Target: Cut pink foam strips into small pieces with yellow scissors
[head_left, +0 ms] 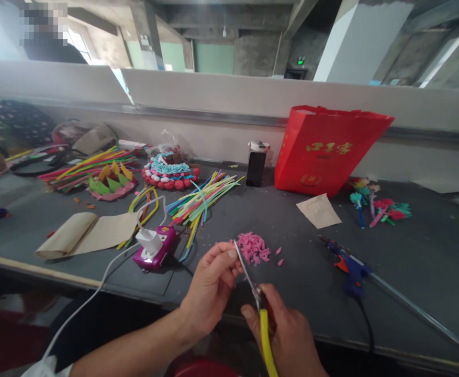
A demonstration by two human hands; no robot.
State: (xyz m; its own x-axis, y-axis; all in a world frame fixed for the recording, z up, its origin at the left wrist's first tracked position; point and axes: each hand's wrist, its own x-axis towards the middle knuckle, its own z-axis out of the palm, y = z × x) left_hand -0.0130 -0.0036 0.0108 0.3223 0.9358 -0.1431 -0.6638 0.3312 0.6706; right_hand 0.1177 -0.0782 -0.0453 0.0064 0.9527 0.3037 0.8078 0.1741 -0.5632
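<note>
My right hand (pixel 288 332) is wrapped round scissors (pixel 266 335) with yellow handles, their blades pointing up and away from me. Thumb and fingers pinched together, my left hand (pixel 213 285) is at the blade tips; whatever it holds is too small or hidden to make out. Just beyond the blades lies a pile of small pink cut pieces (pixel 253 248), with a few loose ones to its right. Pipe cleaners (pixel 209 201) in many colours lie in a bundle behind my left hand.
A purple power socket (pixel 156 248) with a white plug and cable sits left. A glue gun (pixel 349 267) with a long glue stick lies right. Behind stand a red paper bag (pixel 327 152) and a dark bottle (pixel 256 165). A paper roll (pixel 68 235) lies near the left front edge.
</note>
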